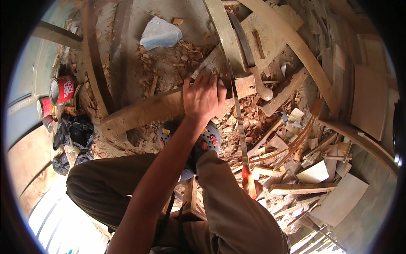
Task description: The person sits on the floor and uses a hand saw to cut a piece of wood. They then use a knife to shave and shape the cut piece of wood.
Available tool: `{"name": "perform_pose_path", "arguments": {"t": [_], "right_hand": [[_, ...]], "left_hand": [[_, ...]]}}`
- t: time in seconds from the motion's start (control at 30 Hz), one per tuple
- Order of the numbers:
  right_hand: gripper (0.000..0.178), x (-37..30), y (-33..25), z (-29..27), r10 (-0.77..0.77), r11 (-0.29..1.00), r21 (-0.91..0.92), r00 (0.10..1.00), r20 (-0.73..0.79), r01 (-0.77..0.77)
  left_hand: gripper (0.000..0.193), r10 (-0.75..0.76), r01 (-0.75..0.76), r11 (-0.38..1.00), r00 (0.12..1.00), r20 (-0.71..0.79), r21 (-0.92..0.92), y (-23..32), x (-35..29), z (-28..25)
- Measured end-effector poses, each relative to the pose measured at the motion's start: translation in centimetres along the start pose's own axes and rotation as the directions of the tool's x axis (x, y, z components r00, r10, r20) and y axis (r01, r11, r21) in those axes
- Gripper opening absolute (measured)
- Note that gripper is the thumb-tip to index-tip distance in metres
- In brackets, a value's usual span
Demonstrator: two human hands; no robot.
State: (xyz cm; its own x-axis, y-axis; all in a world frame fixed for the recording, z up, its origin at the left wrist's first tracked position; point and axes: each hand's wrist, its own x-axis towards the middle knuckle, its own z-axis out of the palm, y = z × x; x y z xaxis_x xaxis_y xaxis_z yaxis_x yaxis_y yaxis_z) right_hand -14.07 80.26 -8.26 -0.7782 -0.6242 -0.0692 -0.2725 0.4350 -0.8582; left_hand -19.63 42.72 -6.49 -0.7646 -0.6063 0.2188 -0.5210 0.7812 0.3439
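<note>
At the far left, two red cans (64, 91) are seen tipped beside the wall, with a black plastic bag (81, 132) crumpled just below them. From there a wooden beam (146, 111) is laid slantwise across the middle of the view, its right end raised higher in the view than its left. Above it, a pale stone block (160, 34) is set on the floor among wood chips. The beam is held by the left hand (204, 96), whose fingers are bent over its far edge, close together. Below that hand, a dark clog (210, 139) is partly covered by the forearm. Just right of the hand, the beam is crossed near its right end by the narrow blade of a saw (240, 127); whether the wood has been cut into cannot be told. The saw's orange handle (249, 182) is gripped by the fingers of the right hand (257, 189), which is mostly hidden. Farther right, offcuts (314, 172) are strewn over the floor.
</note>
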Motion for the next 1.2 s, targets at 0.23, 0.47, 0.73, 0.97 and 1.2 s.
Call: {"name": "perform_pose_path", "arguments": {"t": [0.23,0.47,0.73,0.97,1.2], "right_hand": [[0.024,11.2,-6.7,2.7,-0.136,0.991,-0.029,0.982,-0.13,0.133],[0.027,5.4,-4.0,2.4,-0.132,0.989,-0.094,0.975,-0.178,0.117],[0.024,11.9,-5.7,2.9,-0.287,0.957,-0.018,0.943,-0.171,0.289],[0.028,0.9,-3.4,-2.2,-0.024,0.997,-0.075,0.998,-0.064,0.019],[0.047,3.1,-6.7,-6.9,-0.009,0.988,0.154,0.995,-0.1,0.024]], "left_hand": [[0.026,-0.066,0.066,0.998,0.997,-0.026,0.005,0.3,0.6,0.0],[0.019,-0.167,0.163,0.985,0.981,-0.093,-0.055,0.1,0.4,0.5],[0.017,-0.124,0.123,0.992,0.983,-0.133,-0.017,0.1,0.8,0.7],[0.027,-0.14,0.107,0.973,0.978,-0.154,-0.204,-0.4,0.2,0.9],[0.033,-0.246,0.256,0.956,0.966,0.08,-0.145,-0.6,1.6,-1.3]]}}
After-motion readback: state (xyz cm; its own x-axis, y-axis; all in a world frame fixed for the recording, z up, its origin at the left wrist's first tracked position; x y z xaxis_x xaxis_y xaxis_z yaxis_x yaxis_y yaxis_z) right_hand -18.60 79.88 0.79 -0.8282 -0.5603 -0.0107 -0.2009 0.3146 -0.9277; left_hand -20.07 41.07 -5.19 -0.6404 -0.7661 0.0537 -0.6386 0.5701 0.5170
